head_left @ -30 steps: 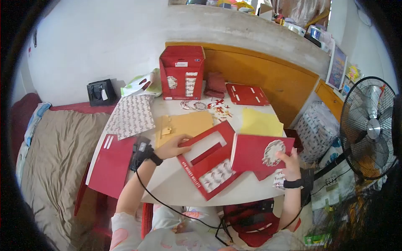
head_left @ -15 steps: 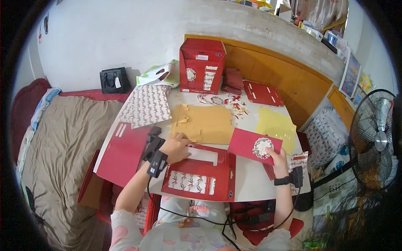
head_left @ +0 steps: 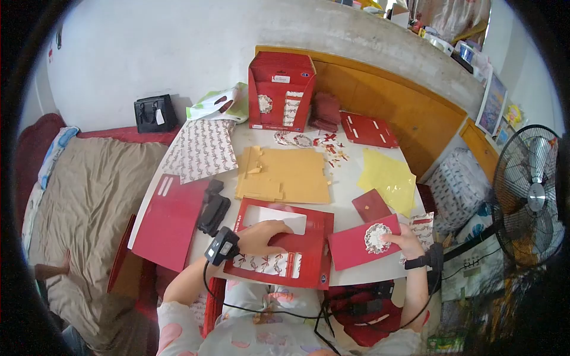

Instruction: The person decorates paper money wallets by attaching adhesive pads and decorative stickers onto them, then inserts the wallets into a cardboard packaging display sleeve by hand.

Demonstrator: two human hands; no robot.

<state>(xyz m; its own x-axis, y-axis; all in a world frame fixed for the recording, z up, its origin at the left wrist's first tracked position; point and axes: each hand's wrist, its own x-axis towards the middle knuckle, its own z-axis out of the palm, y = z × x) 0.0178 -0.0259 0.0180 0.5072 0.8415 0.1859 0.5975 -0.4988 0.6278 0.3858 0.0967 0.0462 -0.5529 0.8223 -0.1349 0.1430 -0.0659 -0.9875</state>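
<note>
Currently: left hand (head_left: pixel 265 238), fingers spread, on red window folder (head_left: pixel 281 244), near table edge; right hand (head_left: pixel 404 241), clamped on red card (head_left: pixel 364 241) with white rosette (head_left: pixel 377 238).

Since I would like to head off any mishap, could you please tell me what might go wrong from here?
The red folder lies at the table's near edge, so it might slip off if the left hand lifts or tugs it. The right hand's thumb presses beside the wreath on the card, so a tight grip could crease it. Small scraps lie loose and might scatter if the fan blows their way.
</note>
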